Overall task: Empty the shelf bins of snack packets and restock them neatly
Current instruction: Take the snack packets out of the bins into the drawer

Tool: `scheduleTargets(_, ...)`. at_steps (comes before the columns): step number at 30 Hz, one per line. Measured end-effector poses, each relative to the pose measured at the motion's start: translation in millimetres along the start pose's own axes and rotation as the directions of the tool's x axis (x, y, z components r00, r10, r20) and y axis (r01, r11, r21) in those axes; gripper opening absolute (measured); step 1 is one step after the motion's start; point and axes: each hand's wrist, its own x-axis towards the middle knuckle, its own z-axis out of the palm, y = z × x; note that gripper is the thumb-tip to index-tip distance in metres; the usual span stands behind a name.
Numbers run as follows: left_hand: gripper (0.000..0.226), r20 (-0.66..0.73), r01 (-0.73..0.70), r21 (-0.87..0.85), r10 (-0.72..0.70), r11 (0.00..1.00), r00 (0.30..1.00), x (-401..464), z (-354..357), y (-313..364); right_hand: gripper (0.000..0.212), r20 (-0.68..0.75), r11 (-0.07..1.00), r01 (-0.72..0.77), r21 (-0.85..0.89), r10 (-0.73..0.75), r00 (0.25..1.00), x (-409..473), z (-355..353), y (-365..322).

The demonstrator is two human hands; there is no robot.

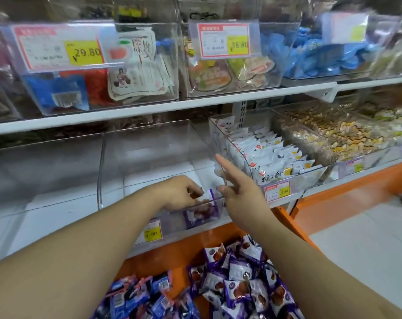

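**Restocking begins: first purple packets go into the emptied bin**

The clear bin [149,157] in the middle of the lower shelf [46,217] looks emptied out, so I'd judge the clearing step done for this one and the refilling just starting. Only a purple packet [201,212] or two stand at its near right corner, pressed against the front wall.

The left hand [180,192] reaches over the bin's front edge, fingers curled down onto the top of that packet, pinching or steadying it; I'd say it is setting it upright in place. The right hand [236,187] sits just to the right, fingers straight and spread, holding nothing, its fingertips at the bin's right wall as though bracing it.

The rest of the stock lies below and nearer: a loose heap of purple packets [239,277] on the orange ledge [149,256] under the shelf, with a heap of blue packets [135,298] to its left. Both are well apart from either hand.

The next move, as I read it, calls for the free right hand to drop to the purple heap, pick up more, and line them up against the packet already standing, working from the right wall leftward. Keeping that first one from toppling matters, since nothing props it on its left side.

The bin of white packets [271,155] to the right is already full and tidy.
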Motion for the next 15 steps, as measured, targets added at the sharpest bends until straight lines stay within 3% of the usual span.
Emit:
scheduleTargets(4,0.015,-0.162,0.010,-0.114,-0.028,0.993,0.986,6.7,10.7,-0.2,0.084,0.017,1.000,0.006,0.014,-0.006,1.000,3.2,-1.6,2.7)
scheduleTargets(7,0.024,-0.323,0.017,-0.220,-0.089,0.975,0.942,-4.8,2.9,-0.1,0.083,0.029,0.998,0.008,0.059,-0.009,1.000,3.5,-2.2,4.8)
scheduleTargets(10,0.016,-0.483,-0.076,-0.351,-0.111,0.933,0.869,-30.7,-11.9,8.0,0.079,0.037,0.996,0.001,0.091,-0.004,0.999,3.0,-3.9,5.0)
scheduleTargets(12,0.025,-0.541,-0.158,-0.418,-0.105,0.894,0.834,-60.5,-17.9,18.9,0.078,0.036,0.997,-0.007,0.081,0.004,0.999,2.6,-3.9,2.2)
scheduleTargets(15,0.029,-0.622,-0.219,-0.352,-0.052,0.910,0.781,-109.6,-13.2,29.5,0.077,0.038,0.998,-0.012,0.059,0.010,0.999,1.3,-4.7,-2.3)
